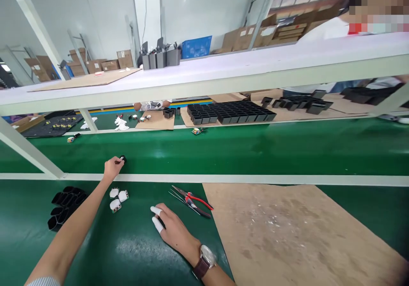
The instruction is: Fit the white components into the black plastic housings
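Observation:
My left hand (113, 167) reaches over the white rail to the green belt, its fingers closed on a small black part (123, 158) whose kind I cannot make out. Low on the green bench, my right hand (177, 231) rests with two white-covered fingertips slightly apart and nothing clearly held. Beside it lie red-handled pliers (193, 201) and thin metal tweezers (180, 198). Three white-topped round components (115, 205) sit between my hands. Black hollow housings (65, 203) stand in a cluster left of my left forearm, which partly covers them.
A stained cardboard sheet (271, 230) covers the bench at right. The white rail (223, 179) borders the green belt (287, 150), which carries small circuit assemblies (197, 131). Beyond are rows of black housings (243, 110). A white shelf (204, 79) spans overhead; a co-worker stands behind it.

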Demonstrator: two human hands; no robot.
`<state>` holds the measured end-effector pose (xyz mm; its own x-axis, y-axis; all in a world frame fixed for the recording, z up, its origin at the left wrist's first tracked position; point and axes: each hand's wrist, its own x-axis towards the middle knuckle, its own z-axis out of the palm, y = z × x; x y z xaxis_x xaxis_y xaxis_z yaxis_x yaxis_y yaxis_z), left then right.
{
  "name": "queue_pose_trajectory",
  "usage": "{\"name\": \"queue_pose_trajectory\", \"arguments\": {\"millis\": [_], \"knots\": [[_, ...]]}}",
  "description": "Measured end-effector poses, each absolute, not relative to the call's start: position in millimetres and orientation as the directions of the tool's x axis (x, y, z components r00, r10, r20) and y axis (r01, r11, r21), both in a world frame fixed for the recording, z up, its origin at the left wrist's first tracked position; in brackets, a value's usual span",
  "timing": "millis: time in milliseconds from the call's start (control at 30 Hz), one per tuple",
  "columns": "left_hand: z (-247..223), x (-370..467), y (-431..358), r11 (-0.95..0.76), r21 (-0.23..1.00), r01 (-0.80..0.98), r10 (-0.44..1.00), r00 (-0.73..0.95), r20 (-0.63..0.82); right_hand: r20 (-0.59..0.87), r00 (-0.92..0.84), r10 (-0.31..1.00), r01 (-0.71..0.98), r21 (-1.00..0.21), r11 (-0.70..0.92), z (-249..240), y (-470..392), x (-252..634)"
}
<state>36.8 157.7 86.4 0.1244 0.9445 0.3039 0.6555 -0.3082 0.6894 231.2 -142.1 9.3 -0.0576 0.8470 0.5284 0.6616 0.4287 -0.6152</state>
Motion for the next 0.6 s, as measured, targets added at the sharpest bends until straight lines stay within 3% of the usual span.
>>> {"name": "queue_pose_trajectory", "arguments": {"millis": [167, 333, 500, 600], "knots": [[75.1, 40.0, 158.4, -0.243, 0.783, 0.572, 0.965, 0.061, 0.255, 0.525, -0.069, 0.848, 0.666, -0.609, 0.431, 7.9, -140.9, 231.8], [79.6, 46.0, 151.1, -0.180, 0.920, 0.347, 0.983, 0.033, 0.180, 0.515, -0.076, 0.854, 0.664, -0.612, 0.429, 6.6, -140.6, 231.2], [91.6, 57.9, 125.2, -0.125, 0.992, 0.011, 0.980, 0.158, 0.122, 0.525, -0.078, 0.847, 0.665, -0.606, 0.437, 5.1, -140.1, 230.9], [96.6, 62.0, 108.0, -0.127, 0.989, -0.077, 0.962, 0.232, 0.141, 0.507, -0.082, 0.858, 0.665, -0.613, 0.426, 4.6, -140.0, 230.9]]}}
